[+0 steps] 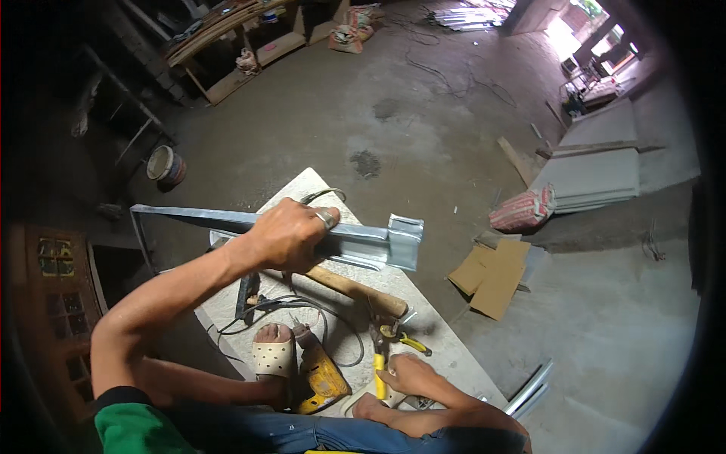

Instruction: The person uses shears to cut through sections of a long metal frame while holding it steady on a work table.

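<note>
My left hand (295, 234) is closed over a long, bent galvanized metal channel (352, 246), which lies across the white board (454, 356). A folded piece of the metal stands up at its right end. Lower right, my right hand (414, 378) is wrapped round one yellow handle of what look like snips (380, 371); the other handle points away to the right. Between my hands lies a hammer with a wooden handle (355, 291), its head partly hidden beneath my left arm. A yellow power drill (321, 378) rests beside my left foot, its cord looping over the board.
My feet, in cream clogs (274, 358), are on the board. Cardboard pieces (495, 280) and a red-white sack (523, 209) lie on the floor to the right, near stacked grey sheets (594, 178). A bucket (165, 165) stands left. Metal strips (529, 390) lie lower right.
</note>
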A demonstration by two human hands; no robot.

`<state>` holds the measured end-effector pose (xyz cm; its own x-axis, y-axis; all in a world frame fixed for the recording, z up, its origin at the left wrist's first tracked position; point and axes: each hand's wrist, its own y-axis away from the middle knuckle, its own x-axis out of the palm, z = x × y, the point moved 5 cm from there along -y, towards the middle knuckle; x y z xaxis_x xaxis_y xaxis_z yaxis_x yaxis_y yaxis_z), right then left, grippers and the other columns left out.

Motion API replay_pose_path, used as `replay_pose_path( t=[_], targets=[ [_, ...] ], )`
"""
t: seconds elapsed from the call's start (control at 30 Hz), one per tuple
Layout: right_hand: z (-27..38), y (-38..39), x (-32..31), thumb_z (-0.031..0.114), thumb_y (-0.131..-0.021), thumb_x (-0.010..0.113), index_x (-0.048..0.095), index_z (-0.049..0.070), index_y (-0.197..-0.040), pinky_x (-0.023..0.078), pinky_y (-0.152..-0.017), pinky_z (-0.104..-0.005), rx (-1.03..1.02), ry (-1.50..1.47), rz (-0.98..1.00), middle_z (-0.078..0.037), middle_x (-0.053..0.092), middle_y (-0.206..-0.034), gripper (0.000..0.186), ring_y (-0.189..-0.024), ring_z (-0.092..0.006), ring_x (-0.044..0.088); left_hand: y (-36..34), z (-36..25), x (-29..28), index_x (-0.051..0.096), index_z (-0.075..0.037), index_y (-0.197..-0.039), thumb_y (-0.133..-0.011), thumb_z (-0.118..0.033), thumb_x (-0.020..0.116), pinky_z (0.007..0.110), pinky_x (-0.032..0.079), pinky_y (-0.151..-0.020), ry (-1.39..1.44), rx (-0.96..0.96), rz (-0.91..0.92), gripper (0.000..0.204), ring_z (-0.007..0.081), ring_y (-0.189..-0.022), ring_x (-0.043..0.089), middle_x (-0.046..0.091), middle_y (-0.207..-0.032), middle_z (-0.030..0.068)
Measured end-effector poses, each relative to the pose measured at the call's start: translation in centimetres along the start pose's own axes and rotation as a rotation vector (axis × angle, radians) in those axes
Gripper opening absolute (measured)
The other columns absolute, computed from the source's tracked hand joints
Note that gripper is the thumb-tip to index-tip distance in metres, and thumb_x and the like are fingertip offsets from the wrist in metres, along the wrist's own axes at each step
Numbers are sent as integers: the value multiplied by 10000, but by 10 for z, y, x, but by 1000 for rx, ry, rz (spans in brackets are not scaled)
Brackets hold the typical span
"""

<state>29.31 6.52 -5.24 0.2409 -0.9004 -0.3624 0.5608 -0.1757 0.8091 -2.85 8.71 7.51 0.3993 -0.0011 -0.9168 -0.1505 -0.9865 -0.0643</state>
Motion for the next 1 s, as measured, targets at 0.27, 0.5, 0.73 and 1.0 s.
replay_pose_path(
  t=[0.27, 0.5, 0.73, 1.0],
  targets=[
    [80, 11, -160, 459, -657, 850, 581, -23, -1100, 500, -759, -312, -625, -792, -701, -141, 658, -968, 708, -885, -194, 617, 17, -33, 56, 549, -66, -1123, -716, -121, 635, 380, 540, -566, -114, 121, -159, 419, 264, -679, 660, 586, -796, 79],
    [92, -13, -157, 306, -706, 862, 602, -27, -815, 516, -629, -266, -623, -947, -548, -68, 651, -728, 436, -658, -139, 632, 16, -25, 47, 575, -42, -1054, -770, -130, 615, 389, 528, -562, -130, 66, -189, 300, 295, -677, 670, 612, -747, 99],
    [90, -7, -179, 227, -849, 742, 621, -40, -957, 496, -612, -261, -725, -720, -636, -51, 641, -782, 312, -655, -110, 587, 10, -24, 50, 542, -92, -1071, -757, -148, 630, 394, 497, -802, -205, -71, -130, 331, 255, -880, 642, 579, -950, 93],
    [66, 26, -224, 180, -905, 685, 604, -55, -1069, 464, -777, -261, -770, -559, -897, -44, 628, -917, 298, -842, -112, 559, 125, -1, 94, 369, -36, -1161, -783, -286, 807, 241, 471, -847, 654, -909, -1652, 630, 155, -955, 535, 454, -1073, 82]
  ],
)
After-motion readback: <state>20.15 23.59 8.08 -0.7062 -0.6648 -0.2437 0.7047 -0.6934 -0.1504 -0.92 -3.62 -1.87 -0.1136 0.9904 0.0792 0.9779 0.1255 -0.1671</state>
